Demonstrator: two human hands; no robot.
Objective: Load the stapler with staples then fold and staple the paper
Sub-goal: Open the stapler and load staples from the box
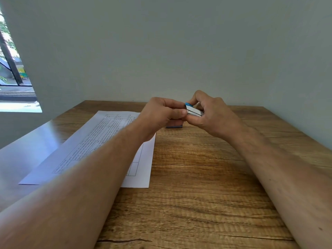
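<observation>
- The right hand (209,114) is raised above the far middle of the counter (197,177), fingers curled round a small stapler (194,110) that it grips from the right side.
- The stapler is a silver metal body with a blue plastic end showing at its upper left; it is held clear of the counter, tilted down toward the right.
- The left hand (159,114) meets it from the left, fingers curled in, thumb and forefinger pressed together at the stapler's left end; whether they pinch the stapler itself or a strip of staples cannot be told.
- Directly below the two hands, a small dark box (174,124) rests on the wood, mostly hidden by the left hand's fingers.
- The paper (75,159), a white sheet printed with a table of text, lies flat and unfolded on the left half of the counter, its near edge toward the person; the left forearm crosses over its right part.
- The counter is brown wood grain and meets a plain grey-green wall (161,51) at its far edge.
- A window (10,69) shows at the far left.
</observation>
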